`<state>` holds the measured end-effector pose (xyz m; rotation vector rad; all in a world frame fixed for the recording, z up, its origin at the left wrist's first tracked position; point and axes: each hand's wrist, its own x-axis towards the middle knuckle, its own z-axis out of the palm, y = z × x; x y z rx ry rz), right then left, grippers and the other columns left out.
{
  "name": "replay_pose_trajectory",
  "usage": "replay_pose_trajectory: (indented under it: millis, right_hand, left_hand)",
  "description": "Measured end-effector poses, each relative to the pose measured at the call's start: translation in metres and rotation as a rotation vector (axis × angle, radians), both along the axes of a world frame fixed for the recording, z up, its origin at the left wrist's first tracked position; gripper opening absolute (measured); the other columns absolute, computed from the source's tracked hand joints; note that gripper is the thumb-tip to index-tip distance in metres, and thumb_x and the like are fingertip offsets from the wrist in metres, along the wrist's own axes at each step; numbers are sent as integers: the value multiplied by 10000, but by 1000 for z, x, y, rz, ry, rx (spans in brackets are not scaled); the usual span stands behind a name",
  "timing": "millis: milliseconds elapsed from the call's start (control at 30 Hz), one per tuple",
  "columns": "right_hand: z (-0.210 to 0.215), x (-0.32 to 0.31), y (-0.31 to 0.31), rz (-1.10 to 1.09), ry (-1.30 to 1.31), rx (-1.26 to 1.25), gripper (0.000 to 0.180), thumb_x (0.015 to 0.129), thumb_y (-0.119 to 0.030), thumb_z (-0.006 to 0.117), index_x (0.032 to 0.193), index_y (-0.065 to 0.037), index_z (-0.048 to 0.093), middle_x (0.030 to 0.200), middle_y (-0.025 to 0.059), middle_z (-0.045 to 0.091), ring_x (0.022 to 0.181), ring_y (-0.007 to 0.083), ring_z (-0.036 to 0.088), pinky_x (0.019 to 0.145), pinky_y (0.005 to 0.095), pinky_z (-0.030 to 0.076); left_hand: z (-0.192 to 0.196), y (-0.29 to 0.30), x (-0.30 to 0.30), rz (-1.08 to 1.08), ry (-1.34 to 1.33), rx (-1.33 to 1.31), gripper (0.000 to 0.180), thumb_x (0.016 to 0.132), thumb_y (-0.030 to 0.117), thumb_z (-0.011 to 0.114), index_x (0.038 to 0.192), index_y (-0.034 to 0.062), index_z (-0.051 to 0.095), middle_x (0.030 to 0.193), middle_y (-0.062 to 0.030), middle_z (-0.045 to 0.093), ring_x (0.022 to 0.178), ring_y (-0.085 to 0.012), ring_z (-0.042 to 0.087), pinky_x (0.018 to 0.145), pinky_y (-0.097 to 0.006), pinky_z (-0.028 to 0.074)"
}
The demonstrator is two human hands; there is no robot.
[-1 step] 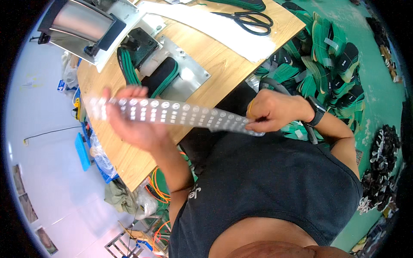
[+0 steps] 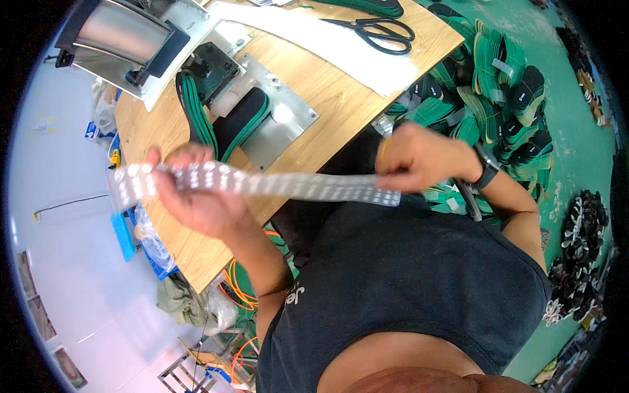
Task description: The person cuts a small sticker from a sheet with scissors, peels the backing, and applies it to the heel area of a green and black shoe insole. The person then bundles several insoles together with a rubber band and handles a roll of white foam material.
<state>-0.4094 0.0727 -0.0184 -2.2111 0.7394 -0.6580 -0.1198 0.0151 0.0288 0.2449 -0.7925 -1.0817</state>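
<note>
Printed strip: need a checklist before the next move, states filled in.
1. Left hand gripping the strip: ok, strip runs between thumb and fingers near its left end.
2. Right hand gripping: ok, fingers look pinched near the right end.
3. Strip straight: not ok, it curves between the hands.
4. Print sharp enough to inspect: not ok, blurred.
5. Scissors away from both hands: ok, they lie on the table beyond them.
6. Strip undamaged: cannot tell, too blurred.
</note>
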Motion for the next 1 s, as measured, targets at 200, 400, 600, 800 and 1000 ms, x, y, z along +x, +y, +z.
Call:
replay_pose_trajectory:
  millis: [200, 400, 600, 800, 1000]
  right_hand:
    - [-33, -102, -144, -676, 331, -516, 317, 869, -195, 608, 1097, 20, 561, 950, 175, 626, 894, 290, 610, 801, 355, 476]
    - [-27, -105, -175, -652, 646, -299, 317, 762, -103, 623, 1034, 34, 536, 975, 211, 614, 912, 363, 591, 798, 407, 462]
    - [-31, -123, -173, -734, 382, -241, 369, 821, -163, 600, 1129, 37, 567, 925, 151, 651, 816, 240, 629, 752, 324, 494]
    - [1, -47, -66, -472, -475, 453, 363, 818, -139, 632, 1135, 15, 549, 903, 46, 610, 745, 106, 571, 658, 221, 453]
    - [-24, 22, -19, -91, -283, 824, 735, 711, -474, 796, 1190, -18, 477, 754, -38, 469, 680, 60, 434, 609, 200, 352]
  left_hand:
    - [-45, 6, 2, -47, -448, 400, 455, 999, 294, 310, 1032, -56, 598, 780, -143, 638, 693, -207, 601, 647, -320, 497]
    - [-68, -1, -3, -77, -535, 415, 225, 944, 156, 528, 1033, -30, 620, 809, -121, 641, 695, -167, 613, 634, -291, 513]
    - [-67, -7, 2, -108, -336, 607, 140, 917, 111, 556, 960, -11, 610, 749, -100, 622, 615, -162, 599, 528, -271, 492]
    - [-70, -4, 5, 2, -497, 501, 127, 897, 108, 575, 878, -5, 631, 732, -61, 626, 559, -105, 537, 470, -231, 434]
    - [-66, 0, 10, -28, -447, 429, 133, 885, 121, 617, 897, -5, 657, 725, -33, 629, 533, -53, 492, 477, -180, 385]
